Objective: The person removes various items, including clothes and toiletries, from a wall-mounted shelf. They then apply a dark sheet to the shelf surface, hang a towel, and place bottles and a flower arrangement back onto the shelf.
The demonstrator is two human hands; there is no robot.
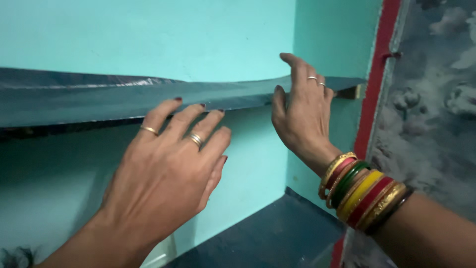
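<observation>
- Two hands are up at a shelf inside a blue-green wall nook.
- The left hand (171, 164) is open and flat, with its fingers spread out. Its fingertips touch the front edge of the dark sheet (89, 99) that covers the upper shelf. It holds nothing; it looks like it is pressing the sheet down so it lies flat.
- The right hand (302, 106) is farther right, near the corner. It is open too, not a fist. Its fingers lie on top of the sheet and its thumb sits under the edge, so it seems to pinch the sheet lightly there to keep it in place.
- The sheet is shiny and dark. It runs from the far left across to the right wall. It lifts up a little in a bump near the middle, maybe because it is not smoothed out yet.
- Many bangles (362, 191), gold, red, green and yellow, sit on the right wrist. Both hands wear rings.
- A lower shelf (267, 238) is below, also dark.
- A red strip (377, 74) runs down the right edge of the nook, and a grey patchy wall (436, 99) is beside it.
</observation>
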